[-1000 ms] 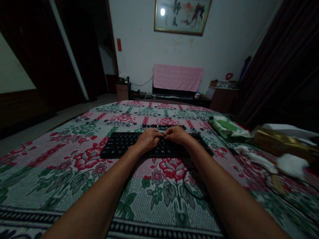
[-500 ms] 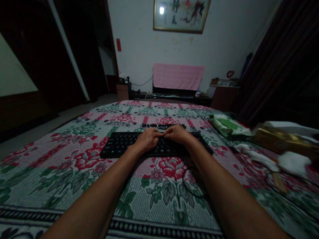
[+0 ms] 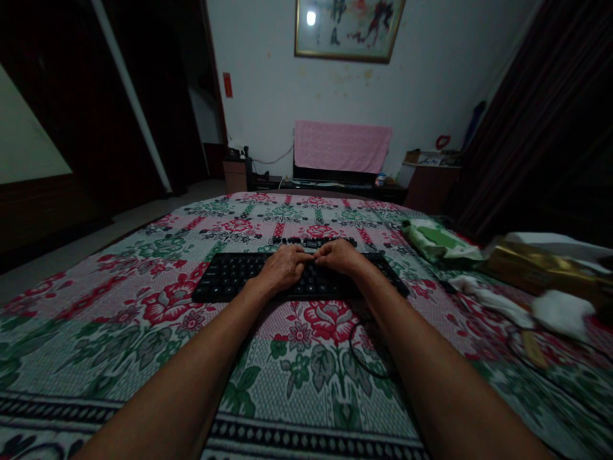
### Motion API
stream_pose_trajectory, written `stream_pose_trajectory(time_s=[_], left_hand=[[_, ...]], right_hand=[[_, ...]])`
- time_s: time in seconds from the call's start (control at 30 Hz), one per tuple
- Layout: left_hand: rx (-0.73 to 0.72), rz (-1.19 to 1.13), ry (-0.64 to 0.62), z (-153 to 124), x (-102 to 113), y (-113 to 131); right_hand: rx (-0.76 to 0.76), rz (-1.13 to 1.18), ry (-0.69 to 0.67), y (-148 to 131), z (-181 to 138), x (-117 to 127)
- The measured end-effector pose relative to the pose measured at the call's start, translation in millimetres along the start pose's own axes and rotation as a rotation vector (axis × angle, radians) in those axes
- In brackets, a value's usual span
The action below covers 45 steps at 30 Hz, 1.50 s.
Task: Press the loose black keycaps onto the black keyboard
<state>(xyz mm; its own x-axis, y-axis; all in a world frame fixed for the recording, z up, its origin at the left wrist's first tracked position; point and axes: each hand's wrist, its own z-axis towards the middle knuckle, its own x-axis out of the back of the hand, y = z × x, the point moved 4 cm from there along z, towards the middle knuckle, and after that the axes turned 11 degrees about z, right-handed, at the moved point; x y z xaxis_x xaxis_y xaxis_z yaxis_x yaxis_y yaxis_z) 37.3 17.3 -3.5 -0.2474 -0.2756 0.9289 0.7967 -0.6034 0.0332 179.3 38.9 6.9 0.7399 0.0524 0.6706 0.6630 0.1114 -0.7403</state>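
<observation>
A black keyboard [image 3: 225,281] lies lengthwise across the flowered bedspread in front of me. My left hand [image 3: 286,263] rests over its middle, index finger stretched right toward the other hand's fingertips and thumb a little apart. Opposite it, my right hand [image 3: 338,257] is closed in a pinch at the keyboard's upper middle. Whatever sits between those fingertips is too small and dark to make out. The two hands' fingertips nearly meet. Just behind the keyboard runs a row of small dark pieces [image 3: 313,243], probably loose keycaps, partly hidden by my hands.
At the right lie a green-and-white packet [image 3: 440,243], a golden box [image 3: 541,265], crumpled white cloth or tissue [image 3: 565,313] and a small wooden-looking piece [image 3: 534,348]. A black cable [image 3: 357,358] loops beside my right forearm. A pink towel [image 3: 342,145] hangs beyond the bedspread [image 3: 119,358].
Both hands stay at the same spot over the keyboard, with at most tiny finger movements. The whole view has shifted very slightly.
</observation>
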Motion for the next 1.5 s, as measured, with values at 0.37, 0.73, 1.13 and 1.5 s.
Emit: stream_pose_trajectory(time_s=[0.37, 0.73, 1.13, 1.5], left_hand=[[-0.017, 0.002, 0.021, -0.5, 1.7, 3.1], [-0.027, 0.008, 0.002, -1.0, 1.7, 2.2], [-0.015, 0.006, -0.042, 1.4, 0.7, 1.0], [-0.029, 0.058, -0.070, 1.4, 0.2, 0.6]], right_hand=[[0.008, 0.076, -0.022, 4.6, 2.5, -2.5], [-0.022, 0.051, -0.039, -0.9, -0.6, -3.0], [0.052, 0.014, -0.069, 2.5, 2.2, -2.9], [0.142, -0.003, -0.036, 8.0, 7.2, -4.7]])
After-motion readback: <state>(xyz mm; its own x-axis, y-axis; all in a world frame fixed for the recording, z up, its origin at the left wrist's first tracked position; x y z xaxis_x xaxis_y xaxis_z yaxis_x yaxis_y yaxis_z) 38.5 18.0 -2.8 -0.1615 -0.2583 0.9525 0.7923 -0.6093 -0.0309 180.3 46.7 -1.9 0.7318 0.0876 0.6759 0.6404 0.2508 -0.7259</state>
